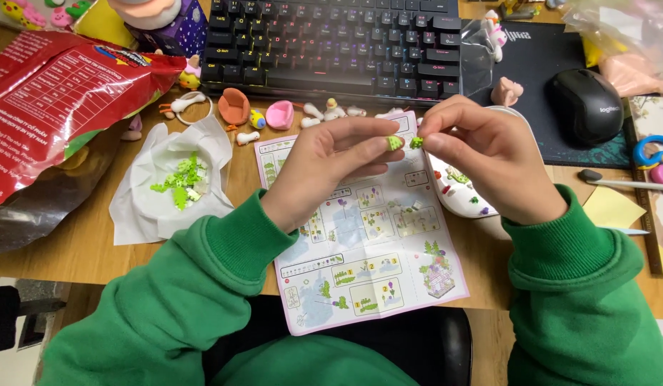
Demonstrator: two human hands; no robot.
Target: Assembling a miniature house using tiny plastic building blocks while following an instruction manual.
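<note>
Green bricks (pixel 394 142) and (pixel 416 142) almost touch, side by side; we pinch one in left hand (pixel 324 168), other in right hand (pixel 489 168).

On my left, a large red snack bag (pixel 52 107) lies crumpled across the desk edge, its face covered by a white printed panel with a yellow and blue patch near the top. At the far right corner I see a clear plastic bag (pixel 617 28), possibly holding pale pink and yellow pieces; the view there is too cramped to be sure.
</note>
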